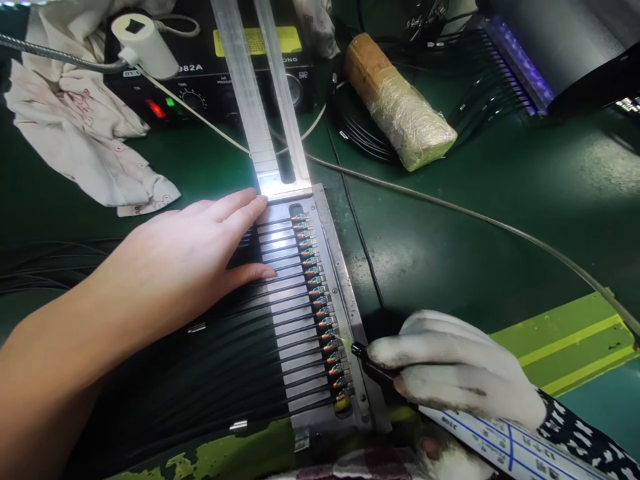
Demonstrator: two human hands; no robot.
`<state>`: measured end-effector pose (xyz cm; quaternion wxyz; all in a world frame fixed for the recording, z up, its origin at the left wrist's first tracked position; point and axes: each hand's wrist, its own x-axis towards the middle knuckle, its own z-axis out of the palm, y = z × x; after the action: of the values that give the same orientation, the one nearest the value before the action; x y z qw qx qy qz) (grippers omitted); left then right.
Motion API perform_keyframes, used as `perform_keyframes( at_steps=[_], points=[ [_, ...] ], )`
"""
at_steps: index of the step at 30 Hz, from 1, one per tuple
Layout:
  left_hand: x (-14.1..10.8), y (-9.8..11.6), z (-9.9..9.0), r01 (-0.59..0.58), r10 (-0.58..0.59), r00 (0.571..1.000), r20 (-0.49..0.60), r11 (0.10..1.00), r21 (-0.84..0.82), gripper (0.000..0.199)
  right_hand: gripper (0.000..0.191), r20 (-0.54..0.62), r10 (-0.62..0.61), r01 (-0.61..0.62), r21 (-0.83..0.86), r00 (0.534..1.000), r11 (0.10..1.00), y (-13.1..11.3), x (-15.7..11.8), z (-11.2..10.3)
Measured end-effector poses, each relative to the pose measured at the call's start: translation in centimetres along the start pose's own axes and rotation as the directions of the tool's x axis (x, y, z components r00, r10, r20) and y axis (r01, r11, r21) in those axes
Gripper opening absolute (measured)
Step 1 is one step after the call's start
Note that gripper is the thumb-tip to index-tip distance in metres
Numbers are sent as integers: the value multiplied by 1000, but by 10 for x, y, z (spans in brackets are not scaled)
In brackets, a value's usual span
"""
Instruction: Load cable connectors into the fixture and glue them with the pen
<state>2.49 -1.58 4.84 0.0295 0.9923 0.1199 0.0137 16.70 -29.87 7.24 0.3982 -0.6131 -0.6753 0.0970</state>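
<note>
My bare left hand (195, 247) lies on the upper left part of a metal fixture (340, 267), its fingers spread and its thumb over black cables (295, 345). The cables lie side by side across the fixture, their stripped ends with small connectors in a row along its right side. In a worn white glove, my right hand (450, 367) grips a black-tipped dispenser (375, 373) with a white labelled body. Its thin tip points at the connectors in the lower half of the row.
Behind the fixture stands a black control box (200, 100) with lit red and green lights. A white cloth (100, 133) is at the left, a wrapped block (400, 100) at the back. A thin tube (450, 207) runs rightward over the green table (425, 253).
</note>
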Motion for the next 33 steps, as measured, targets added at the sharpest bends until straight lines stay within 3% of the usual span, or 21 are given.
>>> perform_keyframes(
  at_steps=[6, 23, 33],
  points=[
    [0, -1, 1, -27, 27, 1000, -15, 999, 21, 73, 38, 60, 9, -8, -7, 998, 1000, -1, -11, 4],
    [0, -1, 4, -42, 46, 998, -44, 995, 85, 76, 28, 1, 38, -38, -6, 999, 999, -1, -8, 12],
    [0, 1, -1, -34, 35, 999, -6, 997, 71, 73, 35, 17, -33, 33, 5, 999, 999, 1, -12, 9]
  ],
)
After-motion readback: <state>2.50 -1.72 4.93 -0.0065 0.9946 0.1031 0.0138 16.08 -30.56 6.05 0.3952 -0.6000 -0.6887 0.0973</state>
